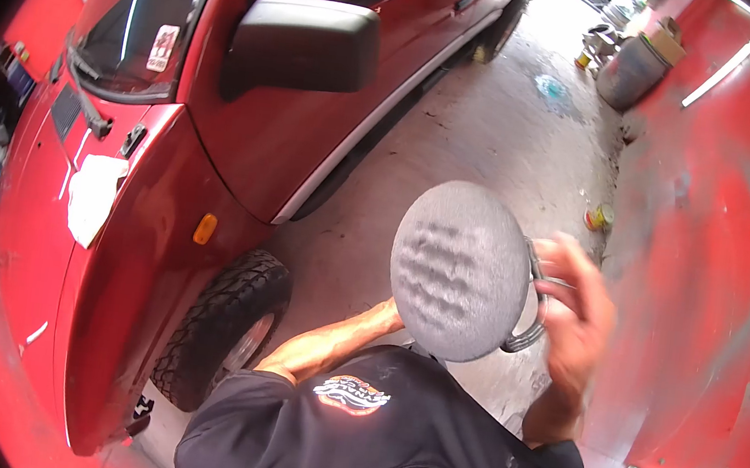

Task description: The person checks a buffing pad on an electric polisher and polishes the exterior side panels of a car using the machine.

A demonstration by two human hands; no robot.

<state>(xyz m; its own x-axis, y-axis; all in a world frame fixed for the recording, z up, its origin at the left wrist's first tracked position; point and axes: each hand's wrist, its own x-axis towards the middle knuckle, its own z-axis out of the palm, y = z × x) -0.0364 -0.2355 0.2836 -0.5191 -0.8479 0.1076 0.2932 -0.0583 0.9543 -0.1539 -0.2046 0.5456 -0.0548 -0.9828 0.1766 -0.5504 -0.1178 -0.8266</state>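
A round grey polishing pad faces me in front of my chest, with several dark, finger-wide dents across its surface. A black loop-shaped handle sticks out from behind its right edge. My left forearm reaches behind the pad, which hides the hand and its fingers; whatever backs the pad is hidden too. Close beside the loop, at the pad's right edge, is my right hand. Its fingers are bent, apart and slightly blurred by motion, with nothing visible in them.
On my left stands a red vehicle with a side mirror, a front tire and a white cloth on its fender. A red wall runs along my right. A bin and a small yellow can stand beside it.
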